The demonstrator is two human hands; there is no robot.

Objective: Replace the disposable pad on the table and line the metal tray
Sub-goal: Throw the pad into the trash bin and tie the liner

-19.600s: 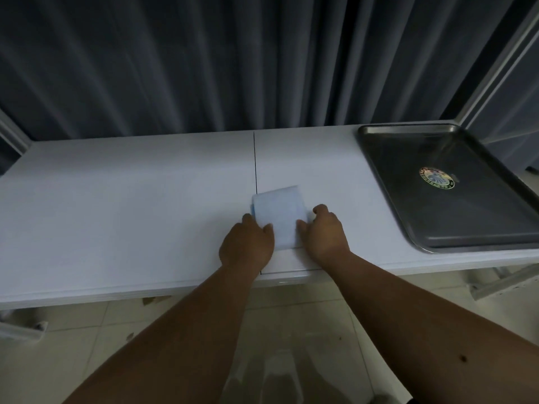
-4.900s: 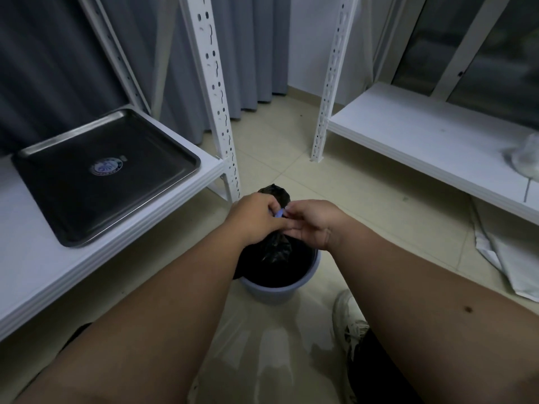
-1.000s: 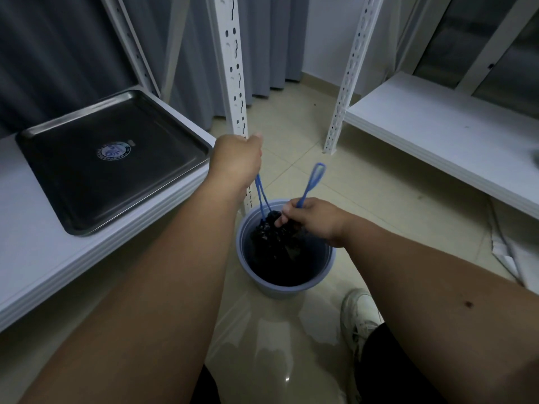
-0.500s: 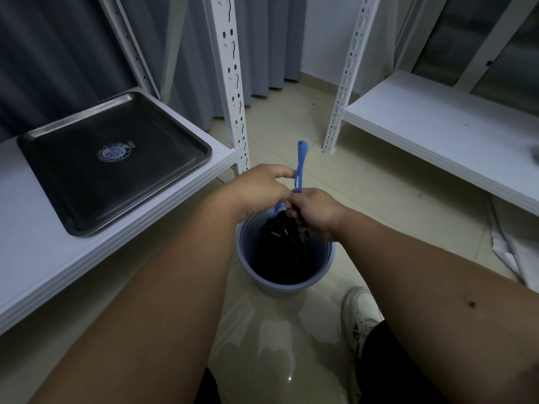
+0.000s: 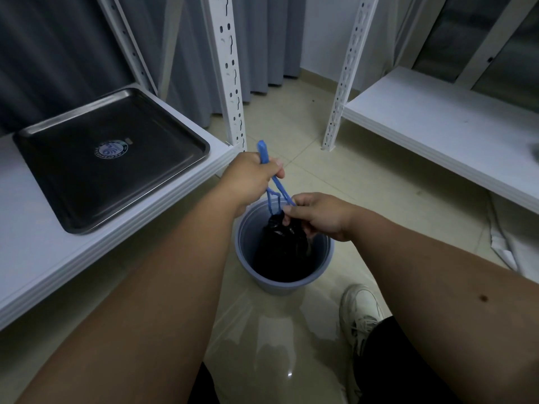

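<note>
A black bin bag [image 5: 284, 243] sits gathered inside a grey-blue bucket [image 5: 248, 259] on the floor. Its blue drawstring [image 5: 277, 185] runs up from the bag's neck. My left hand [image 5: 250, 176] grips the drawstring above the bucket, with a blue end sticking out over the fist. My right hand [image 5: 318, 214] pinches the bag's neck and the string at the bucket's rim. The bare metal tray [image 5: 73, 182], with a round sticker in its middle, lies on the white table [image 5: 26, 258] to the left. No pad is in view.
A white perforated shelf post [image 5: 230, 77] stands just behind my left hand. A second white shelf [image 5: 437, 129] runs along the right. My white shoe [image 5: 360, 310] is beside the bucket. Grey curtains hang at the back. White sheets lie on the floor at the far right.
My left hand has lifted up and to the left with the drawstring, stretching it away from the bag. My right hand has dropped slightly to the bag's neck.
</note>
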